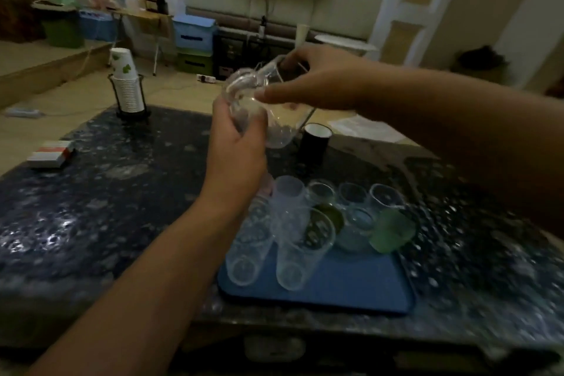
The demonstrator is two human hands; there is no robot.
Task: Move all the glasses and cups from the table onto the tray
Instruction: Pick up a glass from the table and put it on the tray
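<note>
Tray near half: the blue tray has bare surface along its near edge and near-right corner, with room to set something down.
Tray far half: packed with clear cups, small glasses and a green cup, standing close together with no gap between them.
Above the tray: both forearms cross here; the left hand and right hand hold clear cups in mid-air.
Table left: the wide dark table is open, apart from a small box at the left edge.
Table far left: a paper-cup stack in its holder.
Behind the tray: a black cup stands alone.
</note>
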